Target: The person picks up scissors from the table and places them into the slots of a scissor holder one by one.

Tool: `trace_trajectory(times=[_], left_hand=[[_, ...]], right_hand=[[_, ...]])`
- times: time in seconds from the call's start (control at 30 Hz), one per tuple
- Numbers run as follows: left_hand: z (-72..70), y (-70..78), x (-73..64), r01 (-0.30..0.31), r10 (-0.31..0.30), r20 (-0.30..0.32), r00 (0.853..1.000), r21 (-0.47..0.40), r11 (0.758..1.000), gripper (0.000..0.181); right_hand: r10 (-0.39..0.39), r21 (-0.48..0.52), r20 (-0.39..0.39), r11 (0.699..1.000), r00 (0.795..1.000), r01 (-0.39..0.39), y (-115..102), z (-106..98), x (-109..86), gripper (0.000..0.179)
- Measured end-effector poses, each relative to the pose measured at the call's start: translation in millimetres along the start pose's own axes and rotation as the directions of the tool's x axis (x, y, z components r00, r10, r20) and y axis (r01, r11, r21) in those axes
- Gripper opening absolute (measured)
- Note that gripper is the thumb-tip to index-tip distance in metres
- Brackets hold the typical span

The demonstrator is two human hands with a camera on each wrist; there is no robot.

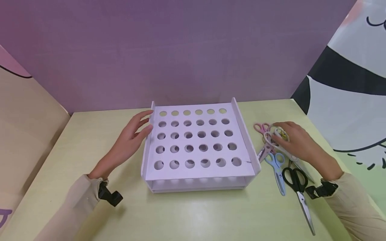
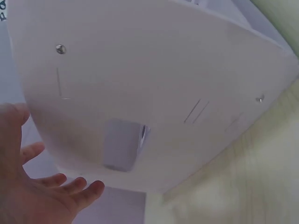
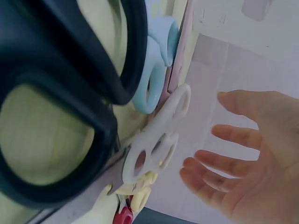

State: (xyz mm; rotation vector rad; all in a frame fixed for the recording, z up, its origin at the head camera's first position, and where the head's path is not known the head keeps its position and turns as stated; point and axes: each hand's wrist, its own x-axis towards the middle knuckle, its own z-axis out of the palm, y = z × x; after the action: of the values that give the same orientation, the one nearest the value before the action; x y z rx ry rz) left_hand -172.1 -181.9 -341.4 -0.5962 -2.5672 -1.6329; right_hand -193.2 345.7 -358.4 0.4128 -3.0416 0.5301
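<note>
1. White rack (image 1: pixel 195 141): mid-surface (image 1: pixel 193 214); interior mostly hidden beneath its perforated top
2. Left hand (image 1: pixel 128 142): fingers extended at the rack's left side; contact unclear
3. Right hand (image 1: pixel 297 142): fingers loosely spread over white-handled scissors (image 3: pixel 152 130), partly covering them
4. Black-handled scissors (image 1: pixel 297 187): nearby; cropped in right wrist view
5. Surface: pale yellow; purple panel (image 1: pixel 193 53) behind, patterned walls (image 1: pixel 349 103) cut off at both sides

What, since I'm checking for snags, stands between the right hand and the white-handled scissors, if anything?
Nothing visible does. In the right wrist view, only open space separates the right hand from the white-handled scissors. The black-handled scissors and light-blue scissors lie nearer the person, outside that gap.
</note>
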Motion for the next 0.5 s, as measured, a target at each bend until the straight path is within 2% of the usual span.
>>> trace_trajectory(times=[0.2,0.5], left_hand=[[10.5,-4.5,4.2,0.054,-0.05,0.055,0.997,-0.068,0.996,0.055],[19.2,-5.3,2.6,0.033,-0.028,0.049,0.998,-0.104,0.994,0.052]], right_hand=[[0.003,-0.021,0.075,1.0,0.997,-0.002,3,5,-0.1,0.051],[-0.029,-0.062,0.131,0.997,0.991,0.037,8,6,0.3,0.054]])
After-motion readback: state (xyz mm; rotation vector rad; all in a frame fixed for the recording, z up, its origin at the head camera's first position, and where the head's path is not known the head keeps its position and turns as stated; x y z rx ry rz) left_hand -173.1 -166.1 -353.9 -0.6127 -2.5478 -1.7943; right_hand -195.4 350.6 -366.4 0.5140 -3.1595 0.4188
